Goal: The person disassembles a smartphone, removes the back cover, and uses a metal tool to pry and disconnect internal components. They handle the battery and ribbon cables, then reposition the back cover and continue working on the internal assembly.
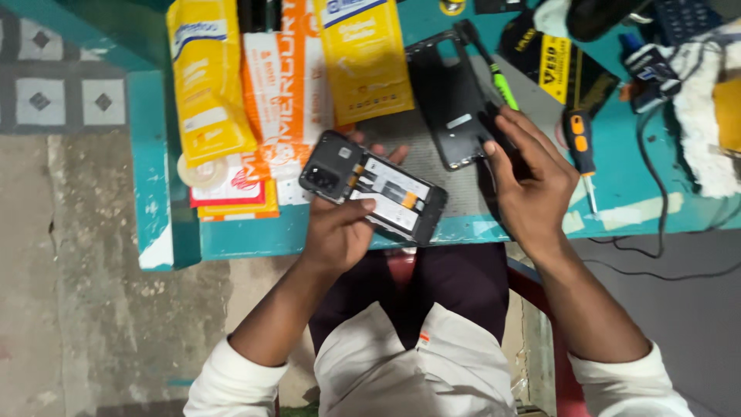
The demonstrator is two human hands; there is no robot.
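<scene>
Dim, warm indoor light, falling from above and slightly ahead. Teal table (617, 193) brightest; floor (93, 293) at left dull and grey. Soft shadow under right hand (532, 189) across grey mat (421, 150). Mild glare on yellow packets (208, 85) and white sleeves (231, 382). Slight softness overall, more toward top right corner. Wide-angle bending at frame edges.

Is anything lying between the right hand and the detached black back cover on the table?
No. The right hand already has its fingertips on the back cover; nothing lies between them. The left hand holds the opened phone.
</scene>
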